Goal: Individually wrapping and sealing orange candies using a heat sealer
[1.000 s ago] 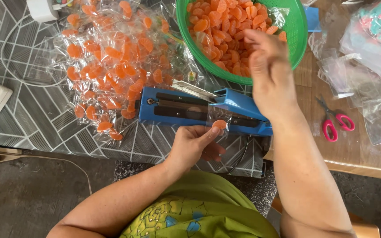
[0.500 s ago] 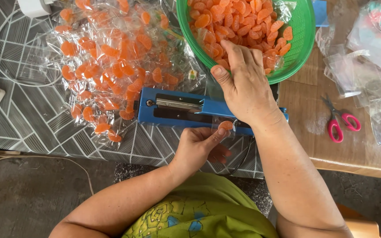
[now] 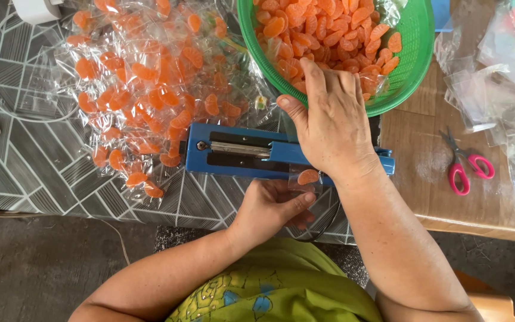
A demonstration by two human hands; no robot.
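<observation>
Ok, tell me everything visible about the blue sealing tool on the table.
The blue sealer is a long, flat, boxy tool that looks like painted metal, lying crosswise on the patterned tabletop. Its top carries a black strip with a silvery bar and a screw near its left end. The right hand rests palm down on its right part, covering it. The left hand holds a small clear bag with one orange candy at its near edge. Packed candy bags touch its left end; a green basket sits just behind.

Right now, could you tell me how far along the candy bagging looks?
Done: a big pile of sealed bags lies left of the blue heat sealer. In hand: the left hand holds one small bag with a candy at the sealer while the right hand presses on it. Left: the green basket holds many loose candies.
</observation>
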